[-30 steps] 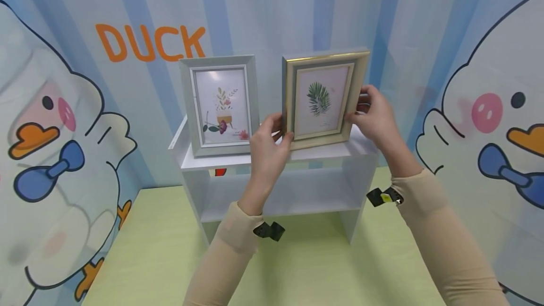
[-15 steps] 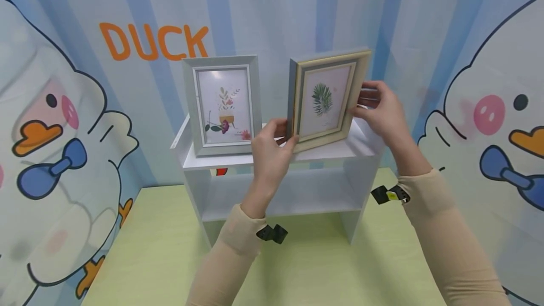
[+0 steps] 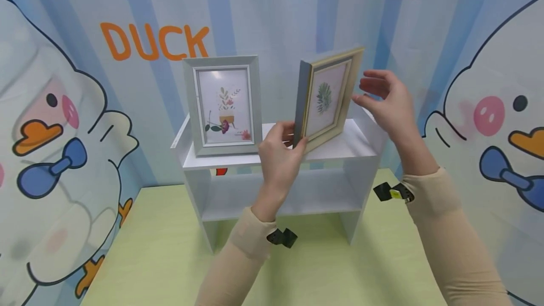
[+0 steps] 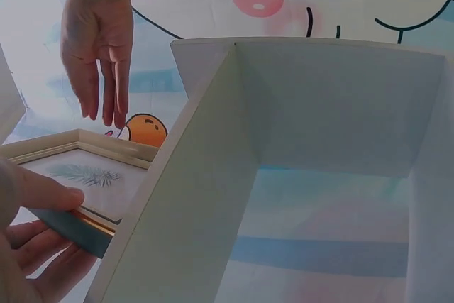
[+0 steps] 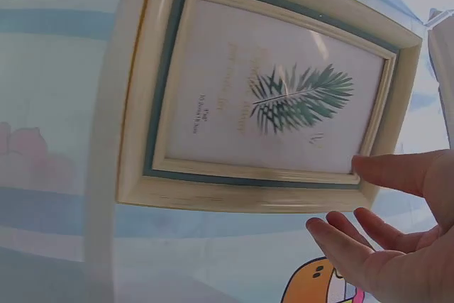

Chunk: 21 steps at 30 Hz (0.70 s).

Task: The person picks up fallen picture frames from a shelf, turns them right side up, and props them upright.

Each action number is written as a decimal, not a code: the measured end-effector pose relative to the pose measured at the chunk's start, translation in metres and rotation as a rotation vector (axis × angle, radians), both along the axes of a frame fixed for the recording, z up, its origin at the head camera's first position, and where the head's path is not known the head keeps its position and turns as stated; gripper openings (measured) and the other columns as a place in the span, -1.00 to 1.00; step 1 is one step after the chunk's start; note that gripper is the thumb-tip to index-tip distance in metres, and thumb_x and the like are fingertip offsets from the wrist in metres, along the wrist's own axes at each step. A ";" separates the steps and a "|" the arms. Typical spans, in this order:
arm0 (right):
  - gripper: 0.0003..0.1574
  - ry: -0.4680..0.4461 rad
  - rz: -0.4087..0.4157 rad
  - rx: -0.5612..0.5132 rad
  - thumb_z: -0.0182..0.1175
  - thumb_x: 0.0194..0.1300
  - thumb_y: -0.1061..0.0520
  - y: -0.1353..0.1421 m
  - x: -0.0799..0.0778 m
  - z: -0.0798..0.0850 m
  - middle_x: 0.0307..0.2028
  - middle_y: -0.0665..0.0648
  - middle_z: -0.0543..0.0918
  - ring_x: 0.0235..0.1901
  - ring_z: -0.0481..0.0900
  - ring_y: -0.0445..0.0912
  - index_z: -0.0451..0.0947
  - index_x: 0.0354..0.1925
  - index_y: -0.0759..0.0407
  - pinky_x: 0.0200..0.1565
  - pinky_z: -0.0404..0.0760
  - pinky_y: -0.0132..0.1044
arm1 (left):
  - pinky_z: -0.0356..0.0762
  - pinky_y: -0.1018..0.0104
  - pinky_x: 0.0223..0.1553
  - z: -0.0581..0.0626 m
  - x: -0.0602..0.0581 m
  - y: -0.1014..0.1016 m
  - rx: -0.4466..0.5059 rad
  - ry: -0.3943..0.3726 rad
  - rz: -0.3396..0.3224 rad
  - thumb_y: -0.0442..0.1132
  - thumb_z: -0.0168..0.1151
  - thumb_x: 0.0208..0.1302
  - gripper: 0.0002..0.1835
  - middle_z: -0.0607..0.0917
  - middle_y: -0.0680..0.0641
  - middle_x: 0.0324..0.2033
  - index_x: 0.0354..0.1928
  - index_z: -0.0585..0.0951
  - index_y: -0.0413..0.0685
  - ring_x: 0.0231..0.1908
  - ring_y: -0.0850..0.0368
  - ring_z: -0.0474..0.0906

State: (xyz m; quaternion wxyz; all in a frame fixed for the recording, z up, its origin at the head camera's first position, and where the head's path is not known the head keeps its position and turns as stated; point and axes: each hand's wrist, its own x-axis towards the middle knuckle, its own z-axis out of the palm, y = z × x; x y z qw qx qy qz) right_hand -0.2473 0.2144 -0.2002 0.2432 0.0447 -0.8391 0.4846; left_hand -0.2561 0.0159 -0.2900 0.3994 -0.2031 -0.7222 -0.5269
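Observation:
A cream-gold picture frame with a green palm leaf print stands angled on the top of a white shelf unit. My left hand pinches its lower left edge, thumb on the front and fingers behind. Off the frame's right side, my right hand is spread with relaxed fingers. In the right wrist view, its thumb overlaps a corner of the frame. To the left stands a silver-grey picture frame with a potted plant print.
The shelf unit has a lower board and raised sides, and stands on a pale green tabletop. Behind it hangs a blue striped curtain printed with ducks and the word DUCK.
The gold frame has turned, its left edge swinging right and forward with my left hand. My right hand has let go of its right edge and moved slightly up and away.

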 end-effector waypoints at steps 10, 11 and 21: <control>-0.39 0.163 0.018 0.000 0.21 0.08 -0.04 -0.006 0.003 0.020 0.09 0.06 0.44 0.08 0.41 -0.15 0.33 0.12 -0.02 0.10 0.41 -0.27 | 0.55 0.47 -0.46 -0.002 0.002 0.012 0.025 0.029 0.041 -0.36 0.35 -0.14 -0.74 0.64 0.01 -0.45 -0.32 0.57 -0.12 -0.51 0.24 0.57; -0.39 0.177 0.024 -0.001 0.21 0.08 -0.03 -0.008 0.004 0.022 0.09 0.06 0.44 0.08 0.41 -0.14 0.33 0.12 -0.01 0.10 0.40 -0.28 | 0.55 0.49 -0.45 -0.002 0.002 0.013 0.027 0.031 0.042 -0.36 0.35 -0.14 -0.74 0.63 0.01 -0.45 -0.31 0.57 -0.12 -0.52 0.24 0.57; -0.34 0.292 0.132 0.171 0.20 0.11 0.03 -0.036 0.029 0.039 0.18 0.10 0.34 0.23 0.22 -0.18 0.29 0.18 0.14 0.24 0.19 -0.27 | 0.53 0.47 -0.45 -0.005 0.004 0.021 -0.004 0.100 0.136 -0.32 0.38 -0.17 -0.74 0.62 0.04 -0.48 -0.34 0.58 -0.08 -0.54 0.26 0.55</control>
